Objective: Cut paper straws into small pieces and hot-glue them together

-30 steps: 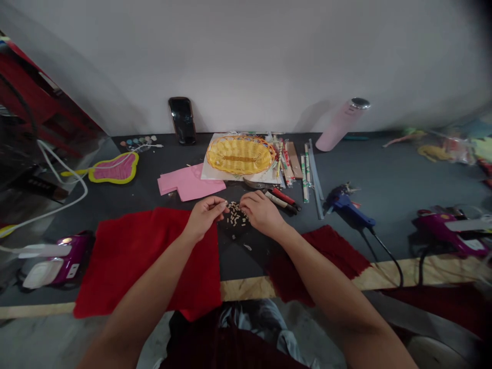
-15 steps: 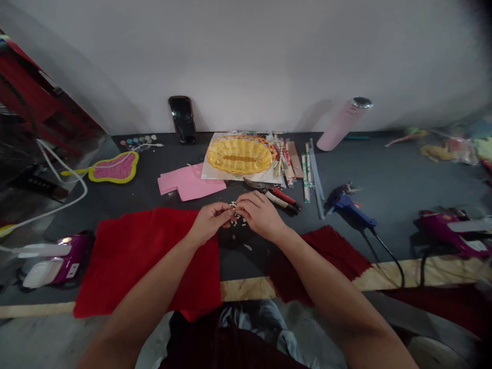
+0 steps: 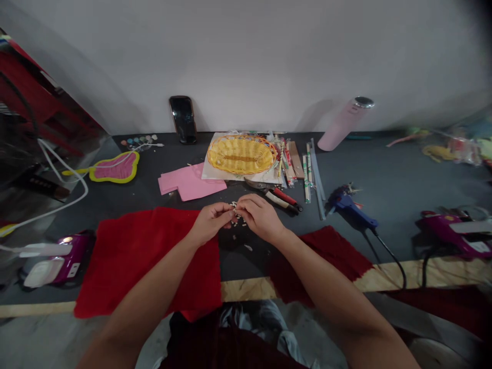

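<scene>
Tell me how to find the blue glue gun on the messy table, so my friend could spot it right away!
Start at the dark table and find the pink bottle leaning against the white wall. Come straight toward the near edge from it: the blue glue gun lies there, right of the red-handled cutters. It is the only blue tool, with a black cord trailing off the table edge, unlike the purple gun farther right.
</scene>
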The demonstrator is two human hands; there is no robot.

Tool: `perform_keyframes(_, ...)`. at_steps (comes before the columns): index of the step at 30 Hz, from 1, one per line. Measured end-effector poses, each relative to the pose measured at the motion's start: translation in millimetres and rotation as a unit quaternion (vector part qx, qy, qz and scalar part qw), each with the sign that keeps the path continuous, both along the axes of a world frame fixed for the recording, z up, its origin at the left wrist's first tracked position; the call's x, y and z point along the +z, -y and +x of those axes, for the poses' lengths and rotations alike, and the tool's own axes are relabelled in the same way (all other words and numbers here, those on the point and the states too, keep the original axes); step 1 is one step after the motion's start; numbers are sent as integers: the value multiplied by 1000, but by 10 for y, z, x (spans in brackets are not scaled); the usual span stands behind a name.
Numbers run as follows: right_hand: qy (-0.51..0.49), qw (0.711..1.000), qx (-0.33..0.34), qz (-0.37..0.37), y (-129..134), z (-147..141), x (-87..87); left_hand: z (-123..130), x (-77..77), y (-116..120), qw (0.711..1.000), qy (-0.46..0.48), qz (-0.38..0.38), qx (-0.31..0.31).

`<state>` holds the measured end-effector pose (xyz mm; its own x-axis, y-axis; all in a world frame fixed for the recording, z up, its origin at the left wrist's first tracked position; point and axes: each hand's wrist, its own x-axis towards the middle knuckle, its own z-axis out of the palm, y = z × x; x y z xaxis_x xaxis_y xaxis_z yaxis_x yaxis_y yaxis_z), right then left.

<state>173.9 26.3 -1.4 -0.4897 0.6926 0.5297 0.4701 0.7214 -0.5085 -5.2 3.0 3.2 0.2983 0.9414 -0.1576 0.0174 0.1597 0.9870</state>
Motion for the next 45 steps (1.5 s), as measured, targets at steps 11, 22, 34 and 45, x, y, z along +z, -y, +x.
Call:
perform_keyframes(11,-101,989,37,-100,18,23,9,-10,28,6,998,-40,35,-15)
perform_keyframes(22,-68,993,78,-53,-21,64,-81,-20,3,-8,998,-38,17,-46)
perform_keyframes(34,-86,991,51,-87,-18,55,-41,-18,19,-12,999,9,-15,-42)
perform_keyframes(45,-86,992,35,-89,16,18,-10,21,24,-7,1000,-20,6,-6)
